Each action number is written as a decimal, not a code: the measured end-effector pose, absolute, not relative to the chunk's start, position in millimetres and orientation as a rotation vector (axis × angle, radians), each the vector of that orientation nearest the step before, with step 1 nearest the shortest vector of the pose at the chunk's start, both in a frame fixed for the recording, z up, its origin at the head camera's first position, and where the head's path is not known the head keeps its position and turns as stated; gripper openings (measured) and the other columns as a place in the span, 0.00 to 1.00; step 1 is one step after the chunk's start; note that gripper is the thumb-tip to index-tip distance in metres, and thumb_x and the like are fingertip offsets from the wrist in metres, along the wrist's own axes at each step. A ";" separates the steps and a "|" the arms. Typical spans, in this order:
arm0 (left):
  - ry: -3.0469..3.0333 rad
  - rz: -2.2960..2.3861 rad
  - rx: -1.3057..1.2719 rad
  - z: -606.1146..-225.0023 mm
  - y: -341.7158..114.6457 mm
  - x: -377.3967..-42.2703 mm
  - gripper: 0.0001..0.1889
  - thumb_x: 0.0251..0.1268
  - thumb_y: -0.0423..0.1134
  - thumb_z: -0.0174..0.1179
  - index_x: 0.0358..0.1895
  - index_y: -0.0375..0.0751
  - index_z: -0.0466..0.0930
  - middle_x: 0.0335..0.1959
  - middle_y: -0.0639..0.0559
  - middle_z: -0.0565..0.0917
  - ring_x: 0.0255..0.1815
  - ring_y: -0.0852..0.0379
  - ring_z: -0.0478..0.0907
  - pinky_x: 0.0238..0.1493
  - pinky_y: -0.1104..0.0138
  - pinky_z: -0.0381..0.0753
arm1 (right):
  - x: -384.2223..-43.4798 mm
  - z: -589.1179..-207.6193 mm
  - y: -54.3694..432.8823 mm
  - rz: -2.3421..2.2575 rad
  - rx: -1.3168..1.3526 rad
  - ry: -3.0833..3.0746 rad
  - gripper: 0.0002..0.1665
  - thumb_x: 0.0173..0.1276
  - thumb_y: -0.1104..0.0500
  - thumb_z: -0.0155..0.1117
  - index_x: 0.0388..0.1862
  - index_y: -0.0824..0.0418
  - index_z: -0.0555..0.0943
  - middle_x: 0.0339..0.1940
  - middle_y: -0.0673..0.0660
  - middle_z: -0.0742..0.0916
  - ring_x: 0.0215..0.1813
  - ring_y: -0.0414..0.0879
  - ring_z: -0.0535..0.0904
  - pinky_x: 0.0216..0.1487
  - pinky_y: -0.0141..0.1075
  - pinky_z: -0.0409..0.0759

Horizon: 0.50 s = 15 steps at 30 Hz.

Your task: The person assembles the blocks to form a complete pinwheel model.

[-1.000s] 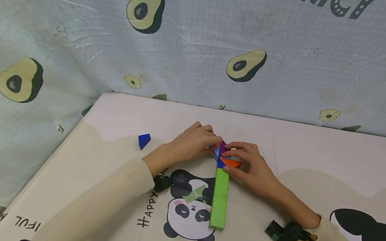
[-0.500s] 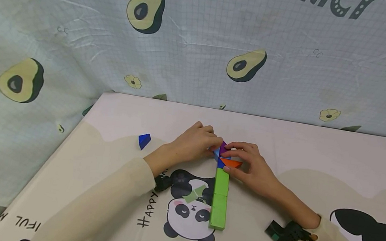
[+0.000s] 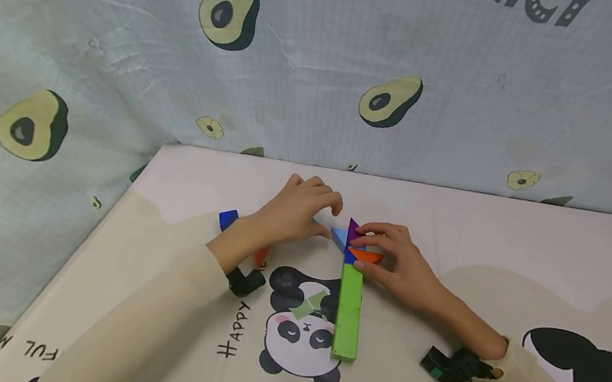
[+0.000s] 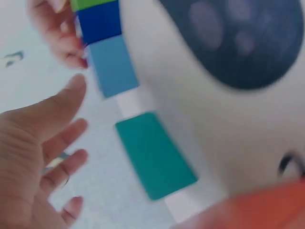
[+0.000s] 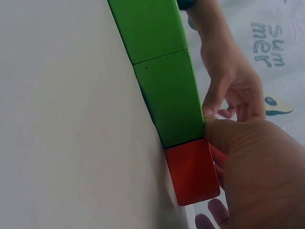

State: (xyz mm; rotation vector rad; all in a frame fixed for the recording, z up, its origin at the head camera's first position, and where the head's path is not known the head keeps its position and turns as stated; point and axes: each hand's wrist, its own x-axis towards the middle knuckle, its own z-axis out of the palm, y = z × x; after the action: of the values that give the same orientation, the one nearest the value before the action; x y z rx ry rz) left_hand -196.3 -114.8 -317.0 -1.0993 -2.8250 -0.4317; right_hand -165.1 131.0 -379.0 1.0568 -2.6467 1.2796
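The right hand point(image 3: 399, 266) grips, the left hand point(image 3: 295, 210) is parted

The right hand's fingers curl round the orange block point(image 3: 369, 257) at the green blocks' point(image 3: 349, 312) far end, one touching the purple block point(image 3: 352, 231). The left hand's fingers stand wide, just left of the light-blue block point(image 3: 338, 237). A teal block point(image 4: 155, 155) lies beside them; the dark-blue block point(image 3: 227, 218) lies farther left on the table point(image 3: 199, 182).
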 end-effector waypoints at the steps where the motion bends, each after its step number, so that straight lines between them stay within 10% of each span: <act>1: -2.843 -0.426 -1.068 -314.0 -117.6 -196.6 0.18 0.51 0.44 0.73 0.43 0.46 0.78 0.43 0.56 0.81 0.52 0.54 0.69 0.48 0.56 0.61 | -165.4 -378.7 131.1 1.275 1.052 -2.653 0.19 0.60 0.56 0.72 0.51 0.52 0.84 0.61 0.50 0.75 0.64 0.49 0.61 0.52 0.48 0.69; 15: -3.191 -0.388 -0.720 -312.9 -145.7 -194.6 0.21 0.55 0.41 0.71 0.51 0.43 0.77 0.38 0.48 0.80 0.42 0.51 0.74 0.48 0.56 0.70 | -165.9 -378.0 130.7 1.273 1.040 -2.677 0.19 0.60 0.56 0.71 0.52 0.52 0.84 0.61 0.51 0.75 0.65 0.51 0.61 0.54 0.51 0.68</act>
State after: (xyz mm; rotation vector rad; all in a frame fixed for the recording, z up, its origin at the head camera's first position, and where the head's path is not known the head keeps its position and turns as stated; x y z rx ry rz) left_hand -194.6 -145.7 -312.9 -0.7196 -3.1914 -0.3878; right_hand -165.9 130.7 -378.0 1.0398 -2.6774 1.2728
